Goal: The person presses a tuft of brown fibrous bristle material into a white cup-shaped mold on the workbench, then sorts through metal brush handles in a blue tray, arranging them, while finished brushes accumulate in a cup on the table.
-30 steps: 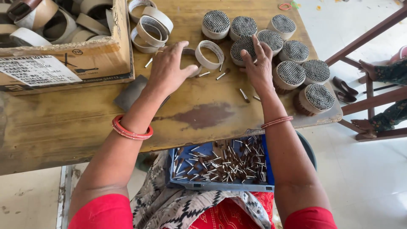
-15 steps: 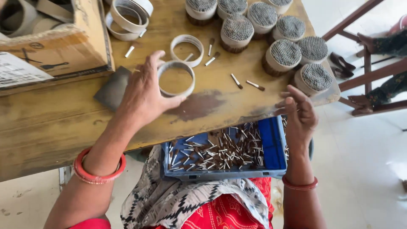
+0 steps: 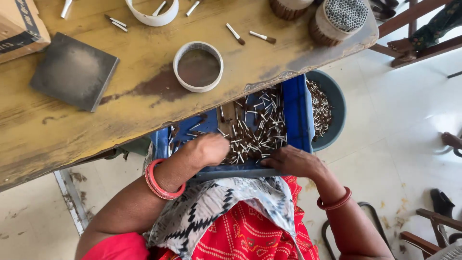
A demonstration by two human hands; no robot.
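A blue tray (image 3: 294, 110) full of small brown-tipped sticks (image 3: 255, 130) rests on my lap, partly under the table's edge. My left hand (image 3: 206, 150) is curled down into the pile at the tray's left side, fingers hidden beneath it. My right hand (image 3: 292, 162) lies low on the tray's near edge, fingertips touching the sticks. An empty white ring (image 3: 198, 66) stands on the yellow wooden table (image 3: 57, 130) just above the tray, apart from both hands.
A grey square pad (image 3: 72, 70) lies left on the table, a cardboard box (image 3: 19, 26) behind it. Another white ring (image 3: 153, 13), loose sticks (image 3: 262, 36) and a stick-filled ring (image 3: 337, 20) sit further back. A grey basin (image 3: 333, 103) of sticks stands right of the tray. Chair legs (image 3: 433, 221) at right.
My left hand set the white ring down on the table and dropped into the tray. My right hand came down onto the tray's near edge. The view tilted downward.
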